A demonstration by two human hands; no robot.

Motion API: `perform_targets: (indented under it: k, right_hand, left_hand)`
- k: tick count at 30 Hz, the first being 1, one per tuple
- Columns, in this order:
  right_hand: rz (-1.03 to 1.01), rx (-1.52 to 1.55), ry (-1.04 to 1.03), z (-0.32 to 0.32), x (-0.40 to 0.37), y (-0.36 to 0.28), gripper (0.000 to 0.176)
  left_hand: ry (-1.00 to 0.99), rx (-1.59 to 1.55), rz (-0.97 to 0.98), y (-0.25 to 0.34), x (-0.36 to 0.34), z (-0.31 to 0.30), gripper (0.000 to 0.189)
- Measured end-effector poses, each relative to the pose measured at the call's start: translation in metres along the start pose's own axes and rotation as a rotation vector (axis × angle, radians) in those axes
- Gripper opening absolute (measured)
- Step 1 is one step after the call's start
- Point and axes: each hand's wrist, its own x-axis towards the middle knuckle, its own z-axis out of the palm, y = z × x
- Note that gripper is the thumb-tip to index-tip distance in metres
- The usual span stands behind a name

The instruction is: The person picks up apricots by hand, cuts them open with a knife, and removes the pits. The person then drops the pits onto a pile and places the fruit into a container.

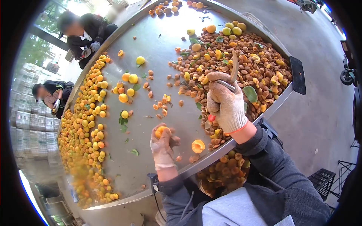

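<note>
One big metal table [156, 52] fills my feed. Apricot heap [81, 130] runs along its left side, pit pile [258, 71] covers the right. Apricot halves [226, 167] sit below the near edge. Gloved right hand [226, 101], over the pit pile: fingers wrapped round a hand tool [234, 66] with curved handle; I can't make out its type. Gloved left hand [163, 148], near edge: fingers pinching an orange apricot [162, 131]. Cut apricot [198, 146] lies on the metal between both hands.
</note>
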Motion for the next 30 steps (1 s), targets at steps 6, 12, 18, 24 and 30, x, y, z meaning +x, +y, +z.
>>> perform_targets:
  k: [6, 12, 18, 24, 30]
  right_hand:
    - [-0.041, 0.025, -0.028, -0.002, 0.003, 0.0, 0.021]
    - [-0.028, 0.019, -0.005, -0.007, 0.006, 0.007, 0.02]
    - [-0.029, -0.069, 0.029, -0.005, 0.014, 0.016, 0.022]
    - [-0.001, -0.165, -0.082, -0.004, 0.018, 0.034, 0.024]
    - [-0.041, -0.421, 0.039, -0.018, 0.03, 0.06, 0.025]
  left_hand:
    - [-0.532, 1.173, 0.378, -0.03, -0.031, 0.007, 0.026]
    - [-0.285, 1.417, 0.546, -0.058, -0.028, 0.024, 0.025]
    - [-0.374, 0.606, 0.243, 0.006, -0.081, -0.008, 0.036]
    - [-0.158, 0.289, 0.352, -0.003, -0.078, -0.074, 0.062]
    - [0.952, 0.888, 0.519, -0.006, 0.017, -0.358, 0.049]
